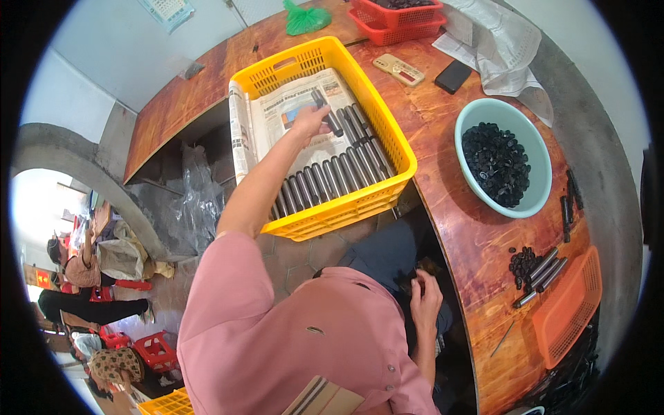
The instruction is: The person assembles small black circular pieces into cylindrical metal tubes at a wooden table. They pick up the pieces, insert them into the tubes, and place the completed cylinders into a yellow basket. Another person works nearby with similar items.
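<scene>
My left hand reaches into a yellow plastic crate and is closed round a dark-ended metal tube, held tilted over the newspaper lining. Similar metal tubes lie side by side in a row along the crate's near side. Further tubes lie along its right side. Low beside the table edge, over my lap, is my right hand. Its fingers are loosely bent and apart, with nothing visible in them.
On the wooden table stands a pale blue basin of small black parts. Nearer lie loose black caps, several metal tubes and an orange basket. Two phones and red baskets are farther back. People sit at far left.
</scene>
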`<state>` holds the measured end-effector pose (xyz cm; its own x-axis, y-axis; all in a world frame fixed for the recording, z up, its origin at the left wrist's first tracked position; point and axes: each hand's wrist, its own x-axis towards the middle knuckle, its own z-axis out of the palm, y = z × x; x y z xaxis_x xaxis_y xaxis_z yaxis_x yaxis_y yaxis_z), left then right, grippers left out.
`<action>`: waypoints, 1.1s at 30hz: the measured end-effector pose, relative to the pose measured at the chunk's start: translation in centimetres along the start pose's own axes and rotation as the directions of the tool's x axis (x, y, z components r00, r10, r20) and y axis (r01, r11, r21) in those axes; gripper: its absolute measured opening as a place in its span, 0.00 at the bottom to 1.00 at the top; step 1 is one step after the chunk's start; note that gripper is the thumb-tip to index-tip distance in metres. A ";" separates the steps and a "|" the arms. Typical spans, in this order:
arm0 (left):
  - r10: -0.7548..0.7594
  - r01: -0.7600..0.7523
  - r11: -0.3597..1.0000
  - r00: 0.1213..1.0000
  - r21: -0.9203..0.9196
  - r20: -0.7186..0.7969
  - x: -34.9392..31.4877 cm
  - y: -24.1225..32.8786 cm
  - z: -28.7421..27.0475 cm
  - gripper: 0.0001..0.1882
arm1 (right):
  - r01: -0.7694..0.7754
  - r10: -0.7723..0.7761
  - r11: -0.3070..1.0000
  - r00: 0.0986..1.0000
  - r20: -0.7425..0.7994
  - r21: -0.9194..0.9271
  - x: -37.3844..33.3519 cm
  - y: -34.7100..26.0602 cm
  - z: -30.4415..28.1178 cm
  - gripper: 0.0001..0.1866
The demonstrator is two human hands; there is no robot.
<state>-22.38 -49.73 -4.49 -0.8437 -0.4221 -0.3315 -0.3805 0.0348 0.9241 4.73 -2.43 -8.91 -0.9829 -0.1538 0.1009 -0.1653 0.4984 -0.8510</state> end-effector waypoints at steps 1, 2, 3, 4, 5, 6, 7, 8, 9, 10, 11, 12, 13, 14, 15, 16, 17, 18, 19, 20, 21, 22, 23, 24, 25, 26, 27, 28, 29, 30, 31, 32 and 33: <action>-0.015 0.014 0.999 1.000 -0.035 -0.017 1.9 -1.7 0.2 0.20 | -0.035 0.036 0.998 0.999 0.011 -0.048 -1.0 1.0 0.0 0.12; -0.031 0.029 0.997 0.999 -0.072 -0.031 3.6 -3.2 0.6 0.21 | -0.044 0.046 0.996 0.999 0.014 -0.079 -2.0 1.8 0.1 0.11; -0.051 0.046 0.993 0.998 -0.110 -0.046 5.2 -4.6 0.9 0.23 | -0.054 0.056 0.992 0.998 0.020 -0.111 -3.0 2.6 0.2 0.10; -0.066 0.064 0.995 0.998 -0.073 -0.022 6.6 -6.0 1.1 0.23 | -0.064 0.069 0.988 0.997 0.032 -0.144 -3.8 3.1 0.2 0.09; -0.082 0.082 0.996 0.997 -0.036 0.002 7.9 -7.3 1.4 0.23 | -0.107 0.116 0.978 0.992 0.041 -0.179 -4.4 3.2 0.4 0.07; -0.098 0.098 0.995 0.995 0.004 0.026 8.9 -8.3 1.8 0.24 | -0.080 0.092 0.975 0.994 0.050 -0.208 -4.5 3.1 0.7 0.06; -0.111 0.111 0.993 0.994 0.033 -0.010 9.0 -9.0 2.5 0.26 | -0.052 0.068 0.970 0.996 0.058 -0.239 -4.6 3.1 1.1 0.06; -0.103 0.110 0.991 0.991 0.071 -0.088 9.0 -9.8 3.0 0.26 | -0.024 0.043 0.963 0.997 0.069 -0.268 -4.7 3.0 1.3 0.06; -0.088 0.106 0.988 0.983 0.110 -0.161 8.8 -9.9 4.0 0.26 | -0.072 0.087 0.966 0.995 0.052 -0.249 -4.5 2.6 1.7 0.06; -0.072 0.109 0.983 0.969 0.147 -0.235 7.9 -9.8 4.7 0.27 | -0.079 0.088 0.964 0.996 0.027 -0.254 -4.5 2.6 2.0 0.05; -0.056 0.103 0.982 0.961 0.160 -0.271 7.5 -9.1 5.3 0.30 | -0.085 0.089 0.962 0.996 0.003 -0.258 -4.4 2.8 2.3 0.05; -0.052 0.093 0.981 0.971 0.168 -0.235 7.3 -9.0 4.9 0.31 | -0.083 0.084 0.963 0.996 -0.009 -0.255 -4.3 3.0 2.6 0.05; -0.048 0.083 0.981 0.979 0.175 -0.198 7.1 -8.8 4.6 0.33 | -0.109 0.109 0.961 0.994 -0.013 -0.256 -4.2 3.0 2.6 0.05; -0.043 0.073 0.981 0.986 0.180 -0.162 6.9 -8.7 4.3 0.34 | -0.124 0.124 0.959 0.992 -0.014 -0.256 -4.1 3.0 2.5 0.05; -0.067 0.105 0.967 0.984 0.231 -0.167 5.6 -7.2 4.5 0.33 | -0.138 0.139 0.958 0.990 -0.013 -0.253 -3.9 2.9 2.4 0.06; -0.054 0.092 0.969 0.985 0.230 -0.165 6.0 -7.7 4.4 0.33 | -0.151 0.153 0.956 0.988 -0.012 -0.251 -3.8 2.9 2.4 0.06; -0.032 0.070 0.971 0.986 0.228 -0.166 6.1 -8.4 4.3 0.34 | -0.148 0.153 0.958 0.988 0.004 -0.245 -3.7 2.9 2.5 0.06; -0.011 0.047 0.974 0.987 0.222 -0.161 5.7 -8.3 4.5 0.36 | -0.146 0.154 0.959 0.988 0.016 -0.245 -3.6 3.0 2.4 0.06; -0.018 0.053 0.972 0.988 0.228 -0.151 5.4 -8.1 4.7 0.38 | -0.143 0.155 0.959 0.988 0.028 -0.245 -3.6 3.1 2.3 0.06; -0.025 0.058 0.971 0.990 0.234 -0.141 5.2 -7.9 4.7 0.40 | -0.139 0.154 0.958 0.987 0.040 -0.252 -3.5 3.1 2.2 0.06; -0.032 0.063 0.968 0.991 0.241 -0.129 4.7 -7.4 4.7 0.41 | -0.137 0.155 0.956 0.987 0.050 -0.259 -3.5 3.2 2.3 0.06; -0.005 0.034 0.969 0.993 0.244 -0.119 4.4 -7.2 4.8 0.45 | -0.136 0.157 0.954 0.986 0.059 -0.265 -3.5 3.2 2.2 0.06; 0.022 0.005 0.969 0.994 0.247 -0.106 4.2 -7.0 4.9 0.48 | -0.136 0.158 0.954 0.986 0.061 -0.268 -3.6 3.2 2.2 0.06; 0.052 -0.026 0.967 0.994 0.254 -0.096 4.3 -6.8 4.8 0.52 | -0.135 0.157 0.955 0.985 0.064 -0.265 -3.6 3.1 2.1 0.06; -0.022 0.039 0.962 0.998 0.271 -0.065 5.1 -7.1 4.2 0.54 | -0.137 0.159 0.955 0.985 0.064 -0.262 -3.7 3.1 2.2 0.06; -0.048 0.064 0.969 0.996 0.237 -0.073 5.2 -7.3 3.7 0.52 | -0.121 0.141 0.959 0.988 0.061 -0.257 -3.8 3.0 2.2 0.06; -0.070 0.082 0.975 0.996 0.209 -0.062 5.5 -6.8 4.0 0.49 | -0.117 0.132 0.960 0.990 0.042 -0.254 -3.9 3.1 2.3 0.06; -0.092 0.097 0.977 0.995 0.191 -0.035 5.8 -6.2 4.9 0.47 | -0.128 0.135 0.960 0.991 0.008 -0.250 -4.2 3.1 2.4 0.06; -0.066 0.062 0.980 0.998 0.187 0.015 6.1 -5.8 5.2 0.47 | -0.107 0.113 0.965 0.993 0.013 -0.240 -4.2 3.2 2.7 0.06; -0.022 0.018 0.971 1.000 0.239 0.012 8.0 -7.6 4.6 0.47 | -0.101 0.105 0.968 0.994 0.004 -0.229 -4.1 3.4 3.0 0.06; -0.041 0.027 0.969 0.998 0.244 0.053 7.7 -7.7 6.1 0.46 | -0.146 0.138 0.957 0.989 -0.047 -0.252 -5.0 3.5 2.3 0.06; -0.046 0.025 0.953 0.997 0.301 0.064 7.4 -7.1 6.0 0.47 | -0.160 0.145 0.953 0.986 -0.077 -0.259 -5.4 3.5 2.7 0.06; -0.086 0.047 0.975 0.981 0.219 0.174 6.9 -7.8 4.6 0.46 | -0.174 0.170 0.948 0.985 -0.038 -0.265 -5.5 3.4 2.2 0.08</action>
<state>-27.01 -48.81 -14.83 -0.8609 -0.2590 -0.4380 -0.4932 0.2129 0.8435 9.77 -1.78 -13.46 -0.9991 -0.0347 -0.0261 -0.0072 0.7256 -0.6881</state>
